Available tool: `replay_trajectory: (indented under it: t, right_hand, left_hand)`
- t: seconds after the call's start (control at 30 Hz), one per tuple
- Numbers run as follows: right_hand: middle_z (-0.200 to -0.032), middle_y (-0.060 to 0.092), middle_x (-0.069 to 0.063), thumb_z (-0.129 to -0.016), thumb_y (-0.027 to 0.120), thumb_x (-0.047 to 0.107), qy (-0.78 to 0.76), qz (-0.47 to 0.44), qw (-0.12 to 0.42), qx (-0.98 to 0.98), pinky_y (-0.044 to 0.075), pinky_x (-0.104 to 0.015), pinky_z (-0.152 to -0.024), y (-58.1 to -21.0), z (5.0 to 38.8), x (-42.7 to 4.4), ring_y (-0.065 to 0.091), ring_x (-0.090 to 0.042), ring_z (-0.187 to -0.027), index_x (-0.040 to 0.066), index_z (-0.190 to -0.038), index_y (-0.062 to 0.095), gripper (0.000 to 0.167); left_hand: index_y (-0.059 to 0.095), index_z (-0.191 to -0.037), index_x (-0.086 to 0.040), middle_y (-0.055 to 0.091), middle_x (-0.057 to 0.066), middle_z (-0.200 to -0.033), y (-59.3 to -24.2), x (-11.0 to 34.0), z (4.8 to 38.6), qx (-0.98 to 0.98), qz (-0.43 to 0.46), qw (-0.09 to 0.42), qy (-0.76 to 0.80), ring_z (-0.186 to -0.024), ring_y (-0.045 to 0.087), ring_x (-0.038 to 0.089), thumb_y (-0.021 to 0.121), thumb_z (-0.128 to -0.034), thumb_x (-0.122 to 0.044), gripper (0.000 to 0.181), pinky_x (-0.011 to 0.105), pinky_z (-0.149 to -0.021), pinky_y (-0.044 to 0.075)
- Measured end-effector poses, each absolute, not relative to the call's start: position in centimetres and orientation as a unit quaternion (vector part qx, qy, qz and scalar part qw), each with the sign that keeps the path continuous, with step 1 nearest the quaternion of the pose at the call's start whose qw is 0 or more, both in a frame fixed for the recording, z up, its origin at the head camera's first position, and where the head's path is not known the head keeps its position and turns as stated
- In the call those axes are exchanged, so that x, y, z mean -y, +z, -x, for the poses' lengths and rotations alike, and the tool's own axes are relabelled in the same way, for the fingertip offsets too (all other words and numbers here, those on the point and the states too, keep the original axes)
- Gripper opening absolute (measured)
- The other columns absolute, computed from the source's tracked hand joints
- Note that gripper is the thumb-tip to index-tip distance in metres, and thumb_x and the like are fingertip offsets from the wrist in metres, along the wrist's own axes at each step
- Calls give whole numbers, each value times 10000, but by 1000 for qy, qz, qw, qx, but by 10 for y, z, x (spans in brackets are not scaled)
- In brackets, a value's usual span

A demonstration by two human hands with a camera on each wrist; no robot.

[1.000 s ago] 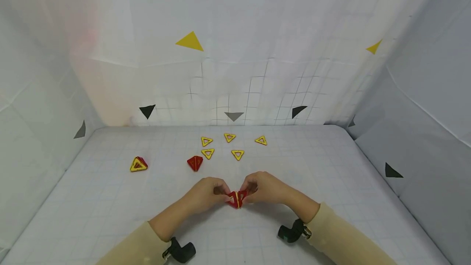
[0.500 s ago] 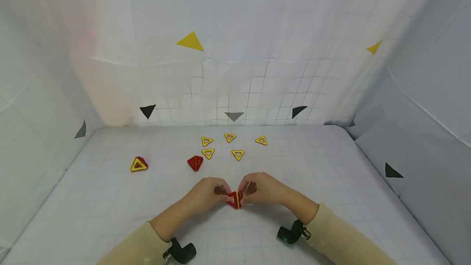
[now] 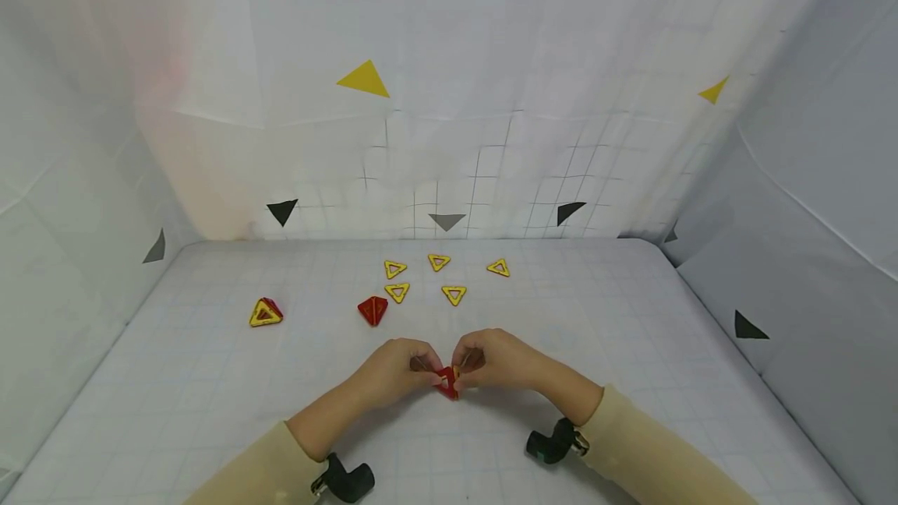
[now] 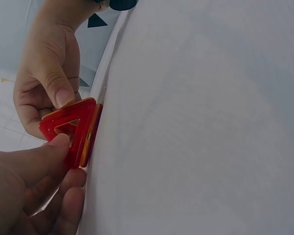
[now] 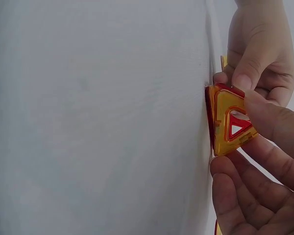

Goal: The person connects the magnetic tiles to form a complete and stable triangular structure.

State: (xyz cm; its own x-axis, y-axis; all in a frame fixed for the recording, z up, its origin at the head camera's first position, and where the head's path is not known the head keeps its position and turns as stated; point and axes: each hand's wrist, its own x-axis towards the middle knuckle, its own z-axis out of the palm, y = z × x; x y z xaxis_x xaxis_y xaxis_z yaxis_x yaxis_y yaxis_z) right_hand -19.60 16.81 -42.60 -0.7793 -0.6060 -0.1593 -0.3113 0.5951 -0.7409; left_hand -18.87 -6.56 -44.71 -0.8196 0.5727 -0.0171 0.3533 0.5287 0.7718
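Note:
Near the front middle of the table, both hands hold a small pyramid-like piece made of triangular magnetic tiles. My left hand point(image 3: 393, 371) pinches its red triangular tile point(image 4: 81, 143) between thumb and fingers. From the other side, my right hand point(image 3: 501, 361) pinches a yellow triangular tile point(image 5: 224, 113), its thumb on the face. A further tile lies flat under them against the table, seen as a thin red and yellow edge point(image 4: 90, 139) in the left wrist view. Fingers hide part of the joined edges.
Beyond the hands stand a red pyramid point(image 3: 372, 311) and, farther left, a yellow-and-red pyramid point(image 3: 266, 313). Several loose yellow triangular tiles lie toward the back, including one tile point(image 3: 454, 296) and another tile point(image 3: 498, 268). White sheeting point(image 3: 561, 146) encloses the table point(image 3: 175, 396).
My right hand has shifted slightly left, tipping its tile up toward the red tile. The gap between the two tiles has narrowed. My left hand stays nearly still.

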Motion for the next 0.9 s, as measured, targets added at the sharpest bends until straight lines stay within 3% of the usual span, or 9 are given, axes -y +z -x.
replay_trajectory:
  t: [0.53, 0.9]
  right_hand:
    - [-786, 681, 95, -814, 848, 180, -351, 265, 203, -875, 527, -257, -668, -427, 196, -168, 633, -110, -735, 190, -886, 695, 170]
    - [-789, 677, 92, -819, 844, 171, -351, 267, 202, -875, 520, -258, -680, -426, 196, -168, 621, -105, -740, 194, -885, 697, 163]
  left_hand:
    - [727, -937, -241, 677, -181, -866, -446, 65, 187, -869, -267, 138, 394, -846, 612, 45, 761, -904, -192, 69, 305, -844, 518]
    - [696, -950, -194, 651, -145, -816, -445, 64, 182, -863, -261, 148, 407, -771, 606, 55, 807, -862, -238, 148, 249, -729, 513]
